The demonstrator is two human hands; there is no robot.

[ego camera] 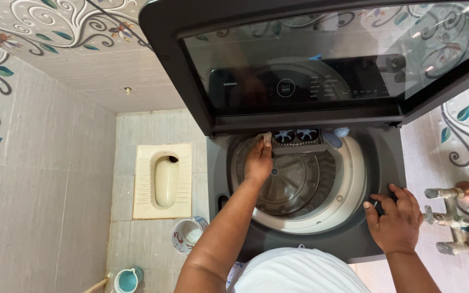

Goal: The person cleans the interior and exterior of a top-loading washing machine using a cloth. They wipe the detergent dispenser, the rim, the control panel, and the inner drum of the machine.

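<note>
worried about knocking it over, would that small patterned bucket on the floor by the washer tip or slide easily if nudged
Probably yes. The patterned bucket looks small and thin-walled, likely plastic, so light. Its inside looks empty as far as it shows, so nothing weighs it down. It stands on smooth glossy floor tiles, so a nudge would more likely slide it than tip it.

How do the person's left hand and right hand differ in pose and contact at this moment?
The left hand reaches far into the washing machine's opening, fingers bent against a pale cloth at the drum's back rim; the right hand lies flat, fingers spread, on the dark top panel at the near edge. Both are bare and touch the same machine.
</note>
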